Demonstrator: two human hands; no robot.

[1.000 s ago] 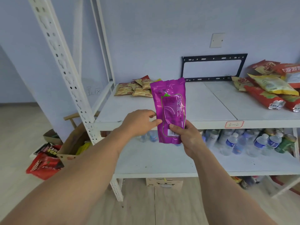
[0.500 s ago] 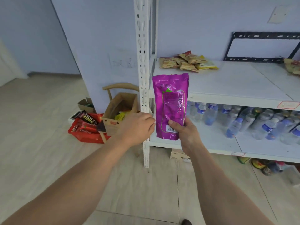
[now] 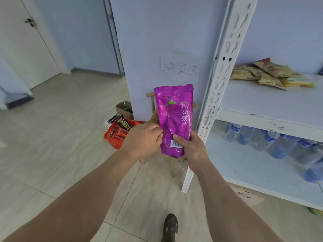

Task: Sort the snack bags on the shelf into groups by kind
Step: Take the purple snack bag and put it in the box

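A purple snack bag [image 3: 175,117] stands upright in front of me, left of the shelf's white upright post [image 3: 218,81]. My right hand [image 3: 191,149] grips its lower right corner, thumb across the barcode. My left hand [image 3: 143,138] is beside the bag's lower left edge with curled fingers touching it; whether they pinch the edge is hidden. A pile of yellow-brown snack bags [image 3: 265,74] lies on the upper shelf board [image 3: 262,105] at the right.
Red snack bags [image 3: 120,131] and a small cardboard box [image 3: 124,108] lie on the floor by the wall. A wooden stool [image 3: 153,117] stands behind the purple bag. Water bottles [image 3: 272,142] fill the lower shelf. My shoe [image 3: 170,226] shows below.
My view has swung left, away from the shelf toward the wall and floor. The purple bag stays upright in the same grip and now hangs left of the shelf post.
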